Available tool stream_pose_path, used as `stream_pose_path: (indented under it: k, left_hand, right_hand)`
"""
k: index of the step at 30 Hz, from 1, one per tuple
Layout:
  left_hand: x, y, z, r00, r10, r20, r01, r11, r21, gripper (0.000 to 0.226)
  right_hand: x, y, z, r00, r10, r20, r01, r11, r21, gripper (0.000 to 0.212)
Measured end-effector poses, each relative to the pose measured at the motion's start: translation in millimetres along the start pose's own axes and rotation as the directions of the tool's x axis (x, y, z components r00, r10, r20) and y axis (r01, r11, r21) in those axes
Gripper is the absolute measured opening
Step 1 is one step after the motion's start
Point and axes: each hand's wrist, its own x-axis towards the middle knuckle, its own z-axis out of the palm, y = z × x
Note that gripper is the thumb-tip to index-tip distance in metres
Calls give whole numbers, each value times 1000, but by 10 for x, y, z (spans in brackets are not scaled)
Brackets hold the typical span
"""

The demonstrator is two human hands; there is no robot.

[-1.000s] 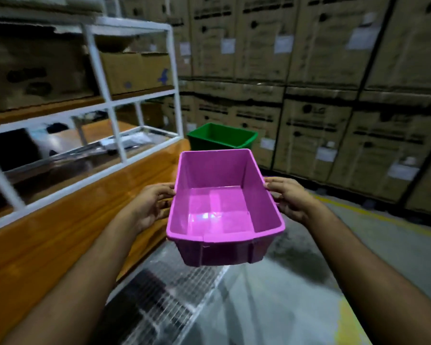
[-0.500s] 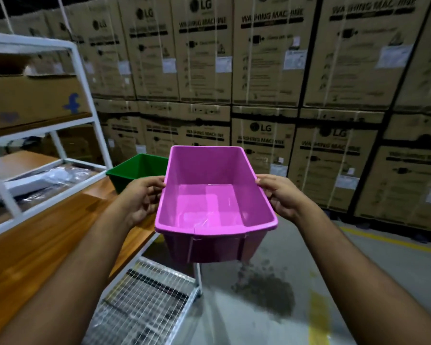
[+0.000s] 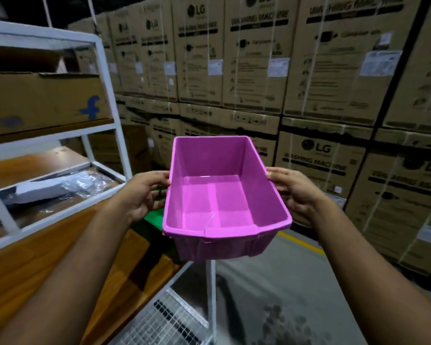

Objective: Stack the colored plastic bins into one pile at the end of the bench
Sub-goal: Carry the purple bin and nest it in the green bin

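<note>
Pink bin carried in both hands, now directly over the green bin at the bench end.

The pink bin (image 3: 224, 195) is held in the air, upright and empty, open side up, its near rim tipped slightly toward the right. The left hand (image 3: 144, 192) grips the left rim with fingers curled over the edge; the right hand (image 3: 294, 192) grips the right rim likewise. A second ago the green bin (image 3: 157, 225) stood well ahead and in full view; now only a sliver shows beneath the pink bin and left hand, so the carry has closed on it. Judgement: lowering and nesting is the next step. The pink bin looks glossy, smooth-walled and tapered toward its base. The wooden bench (image 3: 47, 257) lies left, under a white rack (image 3: 110, 100); stacked cartons (image 3: 321, 70) fill the background.
</note>
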Motion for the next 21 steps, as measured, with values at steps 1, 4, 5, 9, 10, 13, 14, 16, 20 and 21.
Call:
stream_pose_path:
  k: [1,4,5,9,10,13,14,16,20,21]
  left_hand:
    - [72,22,-40,1000,4,-18,-4,1000,0,35]
    - [260,56,-166,995,13,-95,-12,1000,9,32]
    - [316,53,-214,992,19,-127,-18,1000,10,31]
    - [466,-3,-357,962,47,-269,-50,999,-3,28]
    - [482,-17,-374,952,56,-301,-60,998,-6,28]
    - [505,-38,-390,920,68,-386,-84,996,-26,31]
    - [523,-31,-386,905,79,-417,-102,994,-35,32]
    - [542,-21,-355,878,92,-470,-129,990,-47,35]
    - [531,-41,-251,803,102,-587,-168,984,-59,31]
    - [524,-62,-225,789,96,-607,-162,985,-55,31]
  right_hand:
    - [184,-20,29,999,18,35,-18,1000,4,25]
    - [722,-34,106,988,78,134,-74,996,-40,21]
    - [896,-33,151,981,101,167,-87,992,-88,22]
    - [1533,-44,356,939,162,303,-88,966,-245,25]
    - [1689,-44,418,927,172,335,-83,961,-265,24]
    - [2133,-46,599,873,201,445,-85,960,-267,28]
    - [2281,-47,652,851,213,481,-82,957,-277,31]
    - [2544,-22,746,810,233,538,-70,949,-307,33]
    - [2884,46,909,727,253,639,-82,955,-284,18]
    - [2928,67,940,713,255,653,-83,956,-282,16]
